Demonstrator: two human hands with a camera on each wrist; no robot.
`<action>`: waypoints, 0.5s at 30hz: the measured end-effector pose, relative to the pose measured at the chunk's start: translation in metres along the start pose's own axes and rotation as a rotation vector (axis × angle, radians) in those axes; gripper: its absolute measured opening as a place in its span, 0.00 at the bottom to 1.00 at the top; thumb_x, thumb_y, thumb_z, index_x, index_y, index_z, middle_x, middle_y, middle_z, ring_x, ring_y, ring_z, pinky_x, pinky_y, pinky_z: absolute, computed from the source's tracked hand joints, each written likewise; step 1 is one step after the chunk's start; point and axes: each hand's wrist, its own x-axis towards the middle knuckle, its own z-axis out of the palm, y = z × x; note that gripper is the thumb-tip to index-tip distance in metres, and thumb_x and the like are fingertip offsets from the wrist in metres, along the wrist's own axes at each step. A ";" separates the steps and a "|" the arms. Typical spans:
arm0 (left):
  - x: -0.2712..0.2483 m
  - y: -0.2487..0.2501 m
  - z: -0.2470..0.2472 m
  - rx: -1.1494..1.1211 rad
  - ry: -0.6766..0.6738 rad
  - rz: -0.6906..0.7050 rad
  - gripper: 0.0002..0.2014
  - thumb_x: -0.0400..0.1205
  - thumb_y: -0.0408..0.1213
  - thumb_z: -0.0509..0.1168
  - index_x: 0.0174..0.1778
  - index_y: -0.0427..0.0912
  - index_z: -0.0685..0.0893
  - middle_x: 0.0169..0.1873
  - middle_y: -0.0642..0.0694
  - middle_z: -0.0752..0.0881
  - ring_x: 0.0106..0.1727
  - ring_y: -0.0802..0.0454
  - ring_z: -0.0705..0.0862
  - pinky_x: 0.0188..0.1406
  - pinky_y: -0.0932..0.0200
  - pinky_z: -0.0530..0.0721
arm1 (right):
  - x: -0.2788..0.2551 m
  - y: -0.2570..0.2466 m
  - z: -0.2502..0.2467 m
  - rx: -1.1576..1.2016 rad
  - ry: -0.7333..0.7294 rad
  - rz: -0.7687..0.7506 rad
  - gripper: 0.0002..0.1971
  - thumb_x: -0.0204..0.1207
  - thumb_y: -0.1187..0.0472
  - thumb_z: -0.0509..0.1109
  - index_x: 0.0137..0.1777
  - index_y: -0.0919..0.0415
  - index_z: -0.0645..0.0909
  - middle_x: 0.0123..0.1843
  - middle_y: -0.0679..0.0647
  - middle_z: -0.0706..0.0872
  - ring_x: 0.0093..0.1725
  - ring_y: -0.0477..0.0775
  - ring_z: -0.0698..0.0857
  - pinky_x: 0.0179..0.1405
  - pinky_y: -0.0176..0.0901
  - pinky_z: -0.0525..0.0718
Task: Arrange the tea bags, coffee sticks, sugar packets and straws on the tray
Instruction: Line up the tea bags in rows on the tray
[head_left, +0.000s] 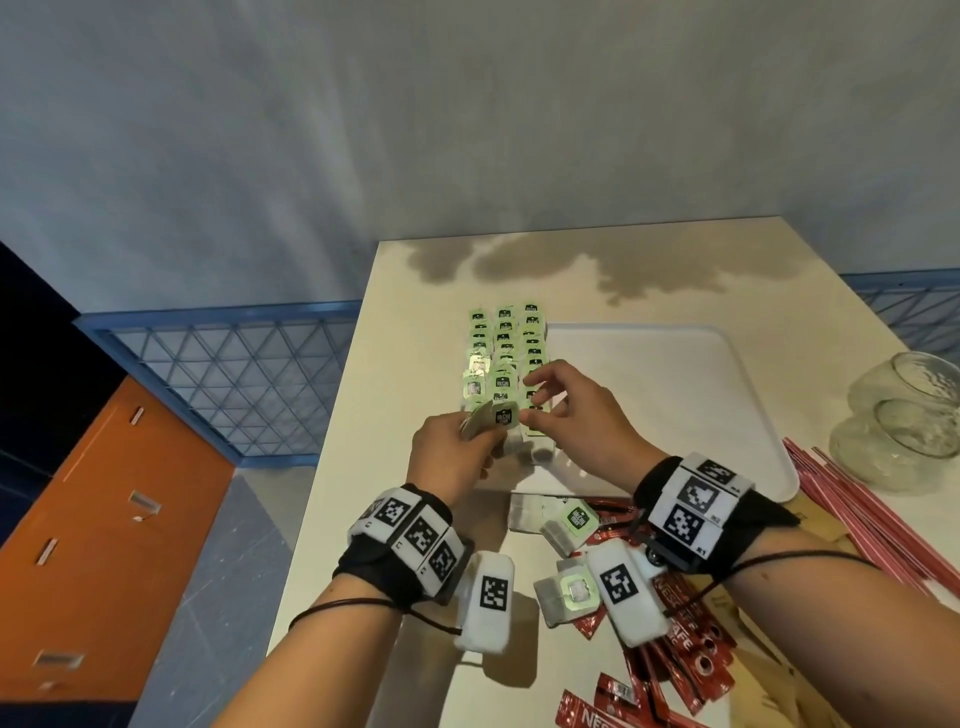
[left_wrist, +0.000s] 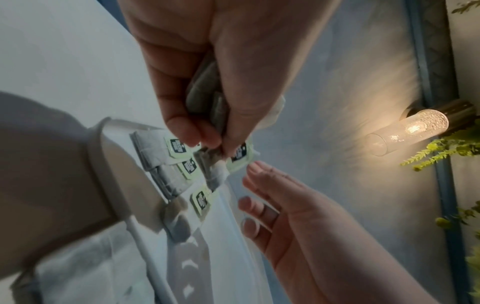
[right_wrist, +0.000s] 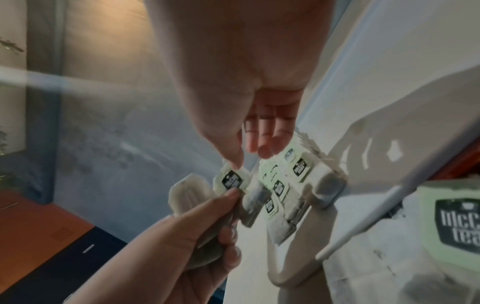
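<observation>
Tray (head_left: 753, 415): my left hand (head_left: 452, 457) pinches tea bags (head_left: 491, 421) over its left rows (head_left: 501, 353); right hand (head_left: 571, 410), fingers loose, holds nothing.

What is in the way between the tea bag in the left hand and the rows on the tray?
Nothing visible. The left hand pinches the tea bag just above the near end of the tea bag rows on the tray. The right hand reaches toward its tag from the side.

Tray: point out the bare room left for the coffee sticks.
The white plastic tray is bare right of the green-tagged tea bag rows, out to its right rim. Its left strip is crowded with those rows, with both hands above its near end.
</observation>
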 end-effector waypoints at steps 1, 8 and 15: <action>-0.001 -0.001 -0.001 -0.030 -0.041 -0.019 0.08 0.79 0.35 0.73 0.35 0.37 0.88 0.24 0.44 0.85 0.25 0.50 0.82 0.29 0.57 0.83 | 0.000 0.001 0.000 -0.005 -0.044 0.012 0.12 0.76 0.59 0.76 0.58 0.53 0.82 0.49 0.48 0.84 0.37 0.46 0.80 0.41 0.39 0.80; -0.003 -0.017 -0.018 -0.307 -0.157 -0.266 0.07 0.78 0.31 0.73 0.49 0.33 0.89 0.41 0.30 0.89 0.29 0.45 0.83 0.28 0.56 0.87 | 0.005 0.014 0.012 -0.178 -0.206 0.085 0.05 0.76 0.59 0.76 0.40 0.58 0.86 0.36 0.47 0.85 0.40 0.48 0.83 0.43 0.41 0.80; 0.003 -0.016 -0.043 -0.628 -0.195 -0.421 0.07 0.85 0.30 0.63 0.51 0.27 0.82 0.45 0.31 0.88 0.36 0.43 0.87 0.28 0.54 0.90 | 0.019 0.022 0.020 -0.210 -0.093 0.130 0.05 0.74 0.58 0.78 0.39 0.56 0.85 0.33 0.45 0.82 0.37 0.48 0.80 0.34 0.36 0.73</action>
